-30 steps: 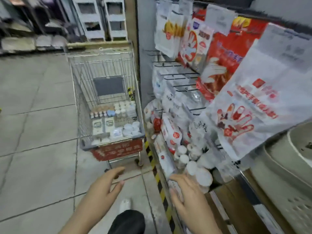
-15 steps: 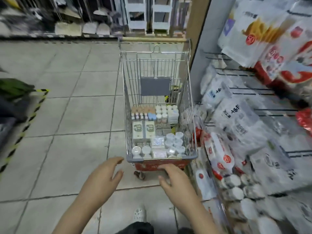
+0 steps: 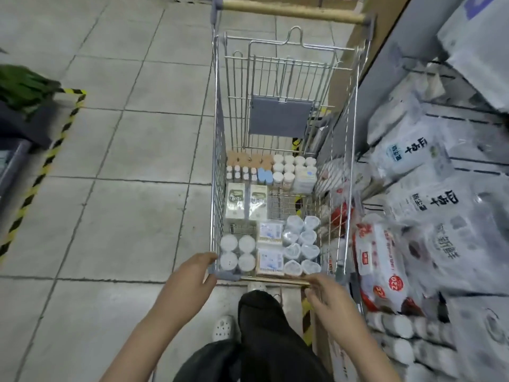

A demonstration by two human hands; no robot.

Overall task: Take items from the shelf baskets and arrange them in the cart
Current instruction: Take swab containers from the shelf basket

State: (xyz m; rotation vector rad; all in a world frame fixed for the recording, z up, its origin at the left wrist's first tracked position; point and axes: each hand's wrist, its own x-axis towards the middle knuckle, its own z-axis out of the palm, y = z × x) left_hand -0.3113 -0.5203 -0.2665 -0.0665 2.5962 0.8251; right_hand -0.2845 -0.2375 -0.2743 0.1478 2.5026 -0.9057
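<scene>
The wire cart stands on the tiled floor right in front of me, its wooden handle at the far end. Inside it lie rows of white-lidded jars, clear tubs, cotton swab boxes, two pale boxes and small bottles. My left hand grips the grey near-left corner of the cart. Over at the near-right rim, my right hand has its fingers curled on the bar. Neither hand holds an item.
Shelving on the right carries white packets, a red-and-white pack and round containers low down. Yellow-black floor tape and a green bundle lie to the left. My dark trouser leg and white shoe are below the cart.
My view swung from the shelf to the cart and came closer. Both hands reached forward from mid-air and now take hold of the cart's near rim.
</scene>
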